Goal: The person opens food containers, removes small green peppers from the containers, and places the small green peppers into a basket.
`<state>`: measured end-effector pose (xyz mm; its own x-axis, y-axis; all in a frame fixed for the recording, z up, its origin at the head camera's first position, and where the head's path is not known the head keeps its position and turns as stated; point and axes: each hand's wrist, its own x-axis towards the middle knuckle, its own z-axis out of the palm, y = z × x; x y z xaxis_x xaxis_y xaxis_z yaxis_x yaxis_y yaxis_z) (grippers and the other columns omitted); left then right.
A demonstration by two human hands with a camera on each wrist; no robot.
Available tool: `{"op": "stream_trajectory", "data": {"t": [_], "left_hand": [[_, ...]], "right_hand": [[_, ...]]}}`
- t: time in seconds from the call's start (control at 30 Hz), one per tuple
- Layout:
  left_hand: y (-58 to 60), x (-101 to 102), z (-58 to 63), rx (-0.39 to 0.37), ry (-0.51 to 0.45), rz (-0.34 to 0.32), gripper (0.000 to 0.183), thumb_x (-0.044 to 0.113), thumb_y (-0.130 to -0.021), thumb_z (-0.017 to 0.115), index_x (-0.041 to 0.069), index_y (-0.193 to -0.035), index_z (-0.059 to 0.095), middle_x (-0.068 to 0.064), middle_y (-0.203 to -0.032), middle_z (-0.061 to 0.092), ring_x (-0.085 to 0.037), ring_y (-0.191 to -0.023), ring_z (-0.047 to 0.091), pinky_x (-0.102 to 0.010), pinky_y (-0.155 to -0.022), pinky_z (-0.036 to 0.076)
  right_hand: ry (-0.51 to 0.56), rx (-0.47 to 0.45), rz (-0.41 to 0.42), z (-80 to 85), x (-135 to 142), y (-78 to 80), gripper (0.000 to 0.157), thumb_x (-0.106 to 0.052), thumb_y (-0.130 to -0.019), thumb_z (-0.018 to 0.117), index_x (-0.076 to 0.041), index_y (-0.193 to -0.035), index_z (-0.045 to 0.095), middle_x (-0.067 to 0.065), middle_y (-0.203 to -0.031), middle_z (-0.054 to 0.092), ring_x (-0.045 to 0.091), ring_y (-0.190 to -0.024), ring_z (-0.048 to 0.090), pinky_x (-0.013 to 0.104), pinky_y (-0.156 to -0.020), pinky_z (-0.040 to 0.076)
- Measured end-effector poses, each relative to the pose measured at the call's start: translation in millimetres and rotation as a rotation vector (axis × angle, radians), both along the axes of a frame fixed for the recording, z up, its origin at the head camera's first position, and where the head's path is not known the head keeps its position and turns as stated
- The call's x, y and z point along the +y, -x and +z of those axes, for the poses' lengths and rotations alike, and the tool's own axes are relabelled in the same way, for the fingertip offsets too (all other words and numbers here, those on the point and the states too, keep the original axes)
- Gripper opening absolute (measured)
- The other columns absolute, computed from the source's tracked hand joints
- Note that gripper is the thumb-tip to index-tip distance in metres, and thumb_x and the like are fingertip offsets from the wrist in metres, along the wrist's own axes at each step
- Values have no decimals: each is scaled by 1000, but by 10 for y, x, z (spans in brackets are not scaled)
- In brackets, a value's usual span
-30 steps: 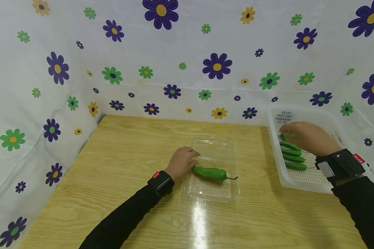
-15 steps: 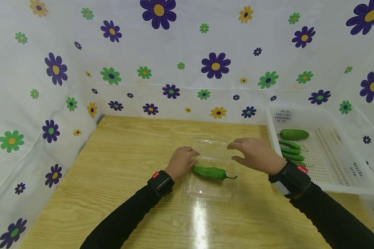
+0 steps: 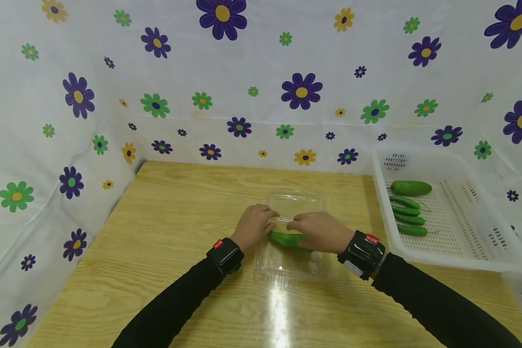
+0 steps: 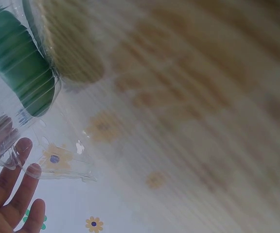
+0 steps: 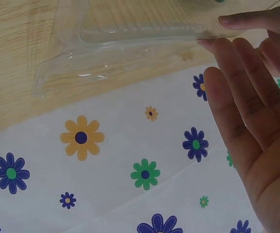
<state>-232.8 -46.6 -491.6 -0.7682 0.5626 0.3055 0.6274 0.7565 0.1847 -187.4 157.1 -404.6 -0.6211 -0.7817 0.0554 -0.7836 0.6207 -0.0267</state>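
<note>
A clear plastic clamshell box (image 3: 271,266) lies with its lid folded back on the wooden table. Inside it is a long green pepper (image 3: 282,239), seen through the ribbed plastic in the left wrist view as a green pepper (image 4: 26,73). My left hand (image 3: 252,226) holds the box's left side near the hinge, fingers outside the plastic. From the right, my right hand (image 3: 322,231) reaches over the box and covers the pepper's stem end. In the right wrist view the fingers of my right hand (image 5: 256,111) extend beside the box, holding nothing visible.
To the right stands a white perforated basket (image 3: 470,263). A thick green pepper (image 3: 411,188) and several thin green chillies (image 3: 411,220) lie along its left side. A flower-printed cloth (image 3: 243,63) hangs behind the table and at both sides.
My right hand has come out of the basket, leaving the thick pepper there, and moved left over the box. My left hand has stayed on the box.
</note>
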Motion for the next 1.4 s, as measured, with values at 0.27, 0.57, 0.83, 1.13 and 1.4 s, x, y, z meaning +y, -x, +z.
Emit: {"op": "stream_trajectory", "data": {"t": [0.27, 0.57, 0.83, 1.13, 1.4], "left_hand": [[4, 1, 0, -1, 2, -1, 23, 20, -84, 71, 13, -106, 70, -3, -102, 68, -22, -102, 63, -39, -93, 50], [2, 24, -6, -7, 10, 9, 24, 20, -84, 71, 14, -107, 70, -3, -103, 69, -22, -103, 63, -39, -93, 50], [-3, 16, 38, -9, 4, -5, 25, 19, -84, 71, 13, -108, 70, -4, -103, 68, -23, -103, 62, -40, -95, 49], [-22, 11, 48, -6, -1, -3, 24, 19, -85, 71, 12, -107, 70, -4, -102, 69, -23, -103, 62, -40, -94, 50], [-30, 14, 61, -9, -7, -1, 24, 20, -84, 71, 12, -107, 70, -5, -102, 69, -23, -102, 62, -40, -94, 50]], "right_hand": [[-121, -32, 42, -211, -129, 113, 39, -27, -73, 79, -12, -106, 64, 2, -93, 65, 13, -75, 60, 29, -64, 54], [-187, 1, 59, -329, -179, 146, 37, -29, -75, 79, -11, -103, 62, 4, -92, 64, 16, -77, 62, 29, -65, 55], [-212, -2, 25, -404, -201, 135, 35, -30, -76, 77, -9, -100, 61, 3, -88, 63, 12, -68, 57, 27, -56, 51], [-244, -30, 35, -504, -197, 149, 44, -30, -77, 77, -7, -110, 57, 4, -91, 62, 13, -72, 59, 29, -61, 53], [-218, -2, 92, -478, -157, 134, 50, -24, -77, 78, -5, -117, 55, 6, -97, 62, 15, -78, 62, 30, -65, 55]]}}
